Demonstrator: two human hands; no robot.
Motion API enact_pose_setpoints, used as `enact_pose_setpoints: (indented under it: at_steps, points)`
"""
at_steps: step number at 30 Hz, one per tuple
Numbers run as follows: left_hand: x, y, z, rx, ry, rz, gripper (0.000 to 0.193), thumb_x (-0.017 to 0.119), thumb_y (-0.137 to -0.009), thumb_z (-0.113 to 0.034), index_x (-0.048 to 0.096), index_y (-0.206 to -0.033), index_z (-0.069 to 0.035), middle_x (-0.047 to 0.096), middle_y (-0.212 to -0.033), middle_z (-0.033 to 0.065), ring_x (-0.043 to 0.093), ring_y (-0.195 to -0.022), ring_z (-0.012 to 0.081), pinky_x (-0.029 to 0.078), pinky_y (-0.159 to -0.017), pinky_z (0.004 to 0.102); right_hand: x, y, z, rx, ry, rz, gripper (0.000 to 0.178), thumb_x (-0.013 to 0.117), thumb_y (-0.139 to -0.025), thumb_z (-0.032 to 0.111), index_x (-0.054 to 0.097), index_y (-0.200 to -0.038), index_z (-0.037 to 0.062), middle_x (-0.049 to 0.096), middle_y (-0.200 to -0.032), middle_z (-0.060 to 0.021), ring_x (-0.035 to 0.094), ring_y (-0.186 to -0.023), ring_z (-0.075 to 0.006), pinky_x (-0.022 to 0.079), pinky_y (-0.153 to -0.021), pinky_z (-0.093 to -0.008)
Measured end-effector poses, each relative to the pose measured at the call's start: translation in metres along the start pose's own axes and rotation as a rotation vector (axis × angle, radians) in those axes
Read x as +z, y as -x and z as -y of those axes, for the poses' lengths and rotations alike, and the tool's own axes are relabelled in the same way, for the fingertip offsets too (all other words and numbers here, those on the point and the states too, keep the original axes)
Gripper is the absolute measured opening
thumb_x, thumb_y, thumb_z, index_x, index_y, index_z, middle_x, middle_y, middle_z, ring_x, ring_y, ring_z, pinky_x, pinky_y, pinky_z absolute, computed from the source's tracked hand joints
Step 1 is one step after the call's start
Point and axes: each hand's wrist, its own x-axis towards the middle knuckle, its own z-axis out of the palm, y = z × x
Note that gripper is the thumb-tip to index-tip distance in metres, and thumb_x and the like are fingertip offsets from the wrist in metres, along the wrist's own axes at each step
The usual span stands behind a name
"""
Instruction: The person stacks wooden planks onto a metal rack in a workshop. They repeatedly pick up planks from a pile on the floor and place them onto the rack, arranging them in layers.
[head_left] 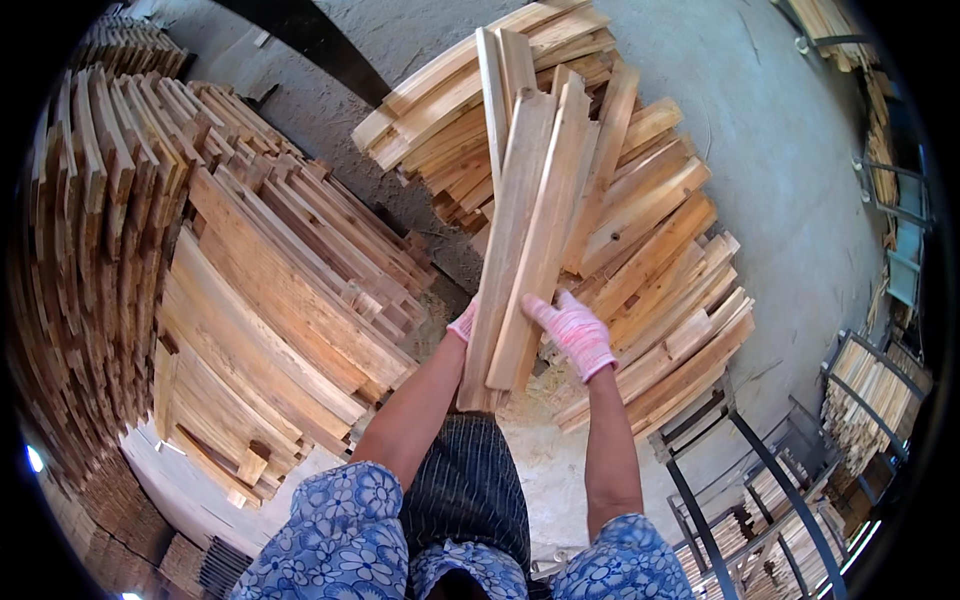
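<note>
A few long wooden boards (515, 225) lie together in front of me, slanting up and away from my waist. My left hand (463, 322), in a pink and white glove, holds their left edge near the close end. Its fingers are mostly hidden behind the wood. On the right edge, my right hand (575, 335), gloved the same way, grips the boards with the thumb on the top face. The far ends of the boards overlap a large pile of loose planks (650, 220); whether they rest on it I cannot tell.
Planks lie in a low stack (270, 310) to my left, beside a tall stack of boards (90, 220). A dark metal bar (310, 45) crosses the upper left. Black metal frames (770, 460) stand at lower right, near bundled wood strips (865, 400). Concrete floor (780, 200) shows at right.
</note>
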Motion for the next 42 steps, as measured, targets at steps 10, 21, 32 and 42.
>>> enact_pose_setpoints:
  at_steps: [10, 21, 32, 42]
  points:
    - [0.071, 0.072, -0.032, 0.339, -0.433, -0.110, 0.100, 0.067, -0.092, -0.054, 0.016, -0.164, -0.006, 0.050, -0.151, 0.0204, 0.056, -0.133, 0.0325, 0.051, -0.107, 0.0423, 0.039, -0.052, 0.019, -0.306, -1.254, -0.115, 0.088, 0.065, -0.093, 0.065, 0.045, -0.153, 0.0033, 0.057, -0.144, -0.0137, 0.056, -0.129, -0.0229, 0.046, -0.109, -0.0372]
    - [0.024, 0.264, 0.077, 0.404, -1.285, -0.178, 0.119, 0.077, -0.082, -0.032, -0.006, -0.162, -0.002, 0.033, -0.153, 0.0318, 0.031, -0.148, 0.0402, 0.030, -0.122, 0.0460, 0.168, 0.118, -0.030, -0.310, -1.163, -0.082, 0.078, 0.057, -0.101, 0.059, 0.042, -0.152, 0.0024, 0.058, -0.140, -0.0122, 0.057, -0.126, -0.0214, 0.048, -0.108, -0.0378]
    - [-0.105, 0.496, 0.188, 0.835, -0.742, -0.527, 0.111, 0.072, -0.091, -0.023, -0.013, -0.157, 0.003, 0.049, -0.148, 0.0251, 0.057, -0.132, 0.0350, 0.048, -0.108, 0.0429, 0.326, 0.249, 0.140, -0.438, -0.621, 0.574, 0.107, 0.084, -0.083, 0.034, 0.022, -0.162, -0.0025, 0.050, -0.148, -0.0144, 0.045, -0.138, -0.0221, 0.035, -0.117, -0.0335]
    - [-0.267, 0.654, 0.128, 0.930, -0.428, -1.231, 0.089, 0.067, -0.090, -0.020, 0.017, -0.162, -0.002, 0.031, -0.155, 0.0266, 0.034, -0.145, 0.0388, 0.029, -0.122, 0.0391, 0.613, 0.205, 0.249, -0.898, 0.306, 0.220, 0.089, 0.076, -0.085, 0.049, 0.037, -0.156, 0.0124, 0.049, -0.139, -0.0339, 0.050, -0.129, -0.0486, 0.044, -0.108, -0.0494]
